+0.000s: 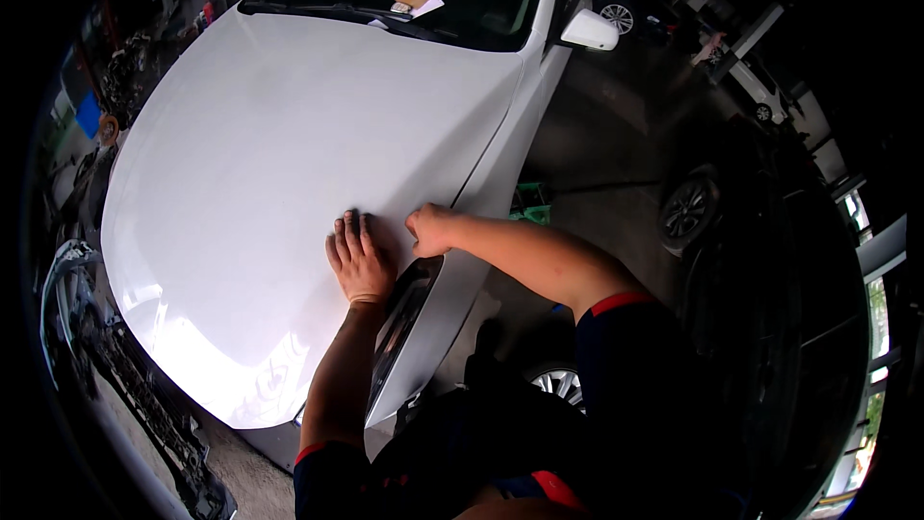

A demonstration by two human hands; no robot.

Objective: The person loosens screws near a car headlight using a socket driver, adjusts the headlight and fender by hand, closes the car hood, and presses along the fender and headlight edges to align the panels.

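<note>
The white hood (260, 144) of a car spreads out in front of me. My left hand (362, 262) lies flat on it near the right front corner, fingers stretched out and slightly apart. Just right of that, my right hand (432, 231) is closed, its fingers curled down at the hood's side edge above the dark headlight (412, 300). Whether those curled fingers hold anything is hidden. Below the headlight, the white front fender (433, 335) runs toward me.
Papers (417, 0) lie by the windshield, and a white side mirror (590, 31) sticks out. A green object (531, 202) stands on the floor beside the car. A dark car with a black wheel (689, 210) is at right. Stripped car parts (135, 376) stand at left.
</note>
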